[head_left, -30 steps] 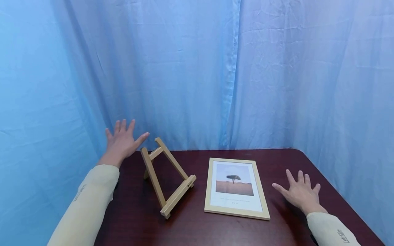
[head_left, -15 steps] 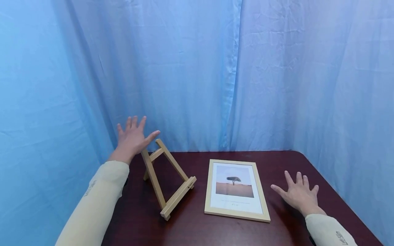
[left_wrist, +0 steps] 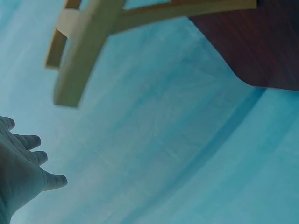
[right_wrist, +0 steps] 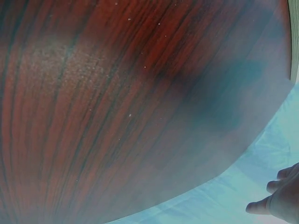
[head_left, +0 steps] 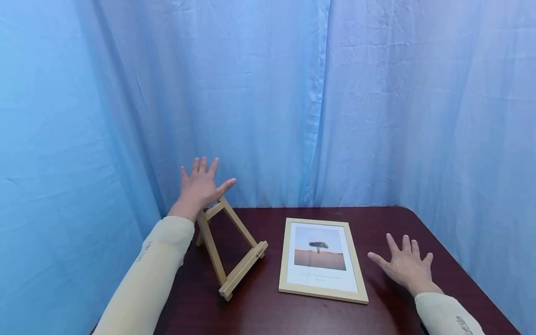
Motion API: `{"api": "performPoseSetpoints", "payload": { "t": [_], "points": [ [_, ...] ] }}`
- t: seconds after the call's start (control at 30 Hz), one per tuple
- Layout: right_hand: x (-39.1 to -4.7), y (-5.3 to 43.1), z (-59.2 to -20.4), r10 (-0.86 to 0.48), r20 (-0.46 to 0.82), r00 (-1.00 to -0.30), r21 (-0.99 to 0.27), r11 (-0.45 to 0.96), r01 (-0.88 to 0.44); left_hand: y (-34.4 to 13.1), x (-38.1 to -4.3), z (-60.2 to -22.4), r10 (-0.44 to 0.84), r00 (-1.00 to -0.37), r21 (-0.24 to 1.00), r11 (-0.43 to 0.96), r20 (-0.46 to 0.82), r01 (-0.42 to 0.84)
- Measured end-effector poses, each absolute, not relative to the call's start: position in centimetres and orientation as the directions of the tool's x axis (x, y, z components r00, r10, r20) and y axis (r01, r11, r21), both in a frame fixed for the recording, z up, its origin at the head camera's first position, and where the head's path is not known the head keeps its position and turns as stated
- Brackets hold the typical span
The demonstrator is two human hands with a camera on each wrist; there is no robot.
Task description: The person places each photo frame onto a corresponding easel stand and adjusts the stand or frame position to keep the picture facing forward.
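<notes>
Easel (head_left: pixel 244 269), light wood, stands on the left half of the dark red-brown table (head_left: pixel 293 318), turned at an angle, ledge (head_left: pixel 234 280) toward the near right. Left hand (head_left: pixel 200 187) is up at the easel's top, back of hand to the head camera, fingers spread, grasping nothing. Head view has it covering the top of the easel's left leg; left wrist view shows a gap between hand and wood, so not touching there. Right hand (head_left: pixel 408 267) is at the right side of the table, fingers spread too, holding nothing, near the picture frame (head_left: pixel 323 260) but apart from it. Frame lies flat between easel and right hand, pale wood border, touching neither. Print inside: dark tree (head_left: pixel 318 244) on a reddish field, white margin, small text below, unreadable. Both arms in cream sleeves, left sleeve (head_left: pixel 146 274) and right sleeve (head_left: pixel 445 312), dark lettering on each. Blue curtain (head_left: pixel 268 102) hangs behind the table and along both sides.
</notes>
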State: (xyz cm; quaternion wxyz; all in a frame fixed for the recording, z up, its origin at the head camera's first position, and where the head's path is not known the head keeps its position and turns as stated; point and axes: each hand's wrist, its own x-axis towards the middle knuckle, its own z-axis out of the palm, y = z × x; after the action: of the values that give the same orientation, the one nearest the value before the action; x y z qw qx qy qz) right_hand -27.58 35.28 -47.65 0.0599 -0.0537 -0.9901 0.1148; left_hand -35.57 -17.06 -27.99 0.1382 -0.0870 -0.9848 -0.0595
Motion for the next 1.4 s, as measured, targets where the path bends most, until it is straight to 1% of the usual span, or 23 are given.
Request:
{"api": "performPoseSetpoints", "payload": {
  "t": [0.53, 0.73, 1.0, 1.4],
  "points": [
    [-27.2, 35.1, -47.8, 0.13, 0.102, -0.986, -0.245, 0.964, 0.102, -11.2, -36.0, -29.7, 0.23, -0.933, 0.034, 0.968, 0.276, 0.249],
    [-27.3, 34.5, -47.8, 0.128, 0.109, -0.986, -0.244, 0.965, 0.098, -9.3, -35.6, -31.0, 0.252, -0.929, 0.036, 0.962, 0.27, 0.271],
    [-27.2, 34.0, -48.1, 0.126, 0.117, -0.985, -0.253, 0.963, 0.093, -7.6, -35.3, -33.1, 0.278, -0.93, 0.078, 0.95, 0.241, 0.304],
    [-27.4, 33.6, -48.2, 0.12, 0.128, -0.984, -0.276, 0.958, 0.081, -5.7, -34.8, -35.5, 0.278, -0.938, 0.134, 0.942, 0.209, 0.309]
  ]
}}
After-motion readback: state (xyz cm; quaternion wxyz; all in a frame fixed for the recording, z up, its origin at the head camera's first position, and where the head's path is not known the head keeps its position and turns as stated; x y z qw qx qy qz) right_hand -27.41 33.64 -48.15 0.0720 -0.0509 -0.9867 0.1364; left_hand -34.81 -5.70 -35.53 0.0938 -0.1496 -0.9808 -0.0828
